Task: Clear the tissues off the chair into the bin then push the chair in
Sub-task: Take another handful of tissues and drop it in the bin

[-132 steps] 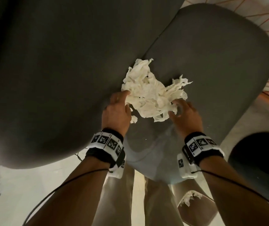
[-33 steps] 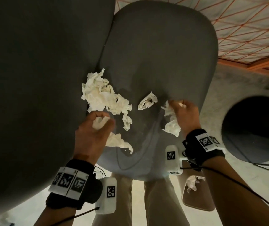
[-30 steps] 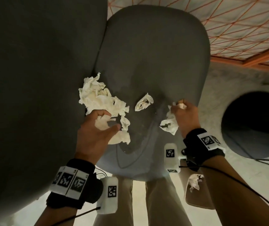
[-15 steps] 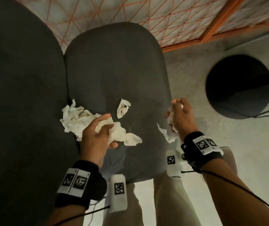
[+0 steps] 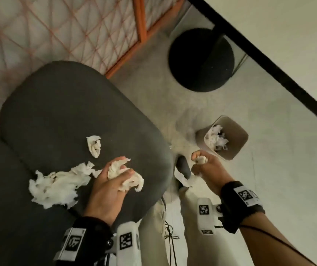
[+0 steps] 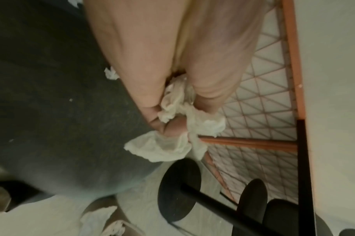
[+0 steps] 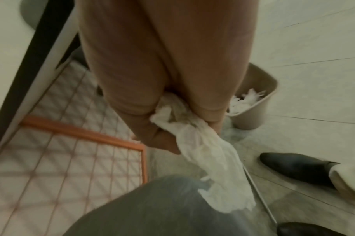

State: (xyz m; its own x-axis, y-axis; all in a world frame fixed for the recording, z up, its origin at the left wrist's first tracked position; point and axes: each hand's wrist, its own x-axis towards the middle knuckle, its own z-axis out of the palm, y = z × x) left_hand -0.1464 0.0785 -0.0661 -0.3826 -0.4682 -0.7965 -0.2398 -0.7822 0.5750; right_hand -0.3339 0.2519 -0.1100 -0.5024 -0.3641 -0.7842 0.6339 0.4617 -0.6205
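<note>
Grey upholstery fills the left half of the head view: the chair [image 5: 73,116] seat carries three lots of white tissue. A loose heap [image 5: 58,186] lies at lower left of the seat, a small wad [image 5: 94,145] sits apart above it near the frame's middle, and a bunch [image 5: 127,175] is gripped by the left hand [image 5: 107,187], fingers curled tight round it with ends sticking out on both sides. In the left wrist view that bunch [image 6: 172,124] spills below the closed fingers [image 6: 152,110], over the seat's edge.

Right of the seat, off the chair and over the floor [image 5: 269,169], the right hand [image 5: 209,167] is fisted round another tissue [image 5: 201,160], a tail hanging beneath the fist. The right wrist view shows this strip [image 7: 208,156] trailing down from the curled fingers [image 7: 211,102].

Just above the right hand in the head view stands the beige bin [image 5: 236,137], upright on the floor, with white tissues already inside. A black round base [image 5: 201,60] sits at upper centre, beside an orange-framed grid [image 5: 58,31].
</note>
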